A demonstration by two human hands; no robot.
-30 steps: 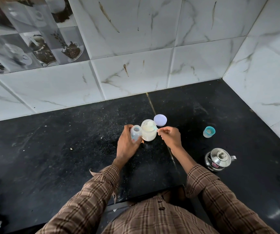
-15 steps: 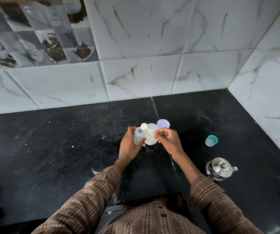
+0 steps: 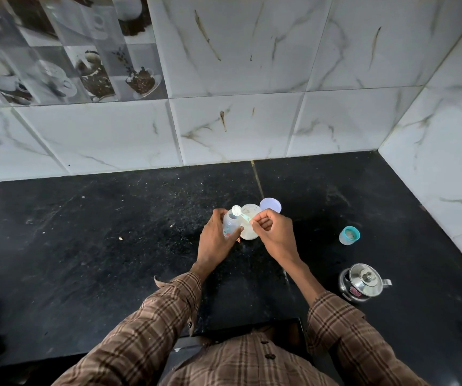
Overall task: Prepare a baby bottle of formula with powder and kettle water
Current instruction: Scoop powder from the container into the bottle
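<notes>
— Which step is this?

— Dosing powder, I think. The bottle [image 3: 230, 223] stands on the counter [image 3: 85, 246], left hand [image 3: 215, 240] wrapped round it; the right hand [image 3: 273, 232] pinches the scoop [image 3: 239, 213] over its mouth, beside the powder jar [image 3: 249, 227].

— Next?

— Tip it in cleanly, then the kettle [image 3: 362, 282].

— Any writing?

— Bottle markings too small to read.
</notes>
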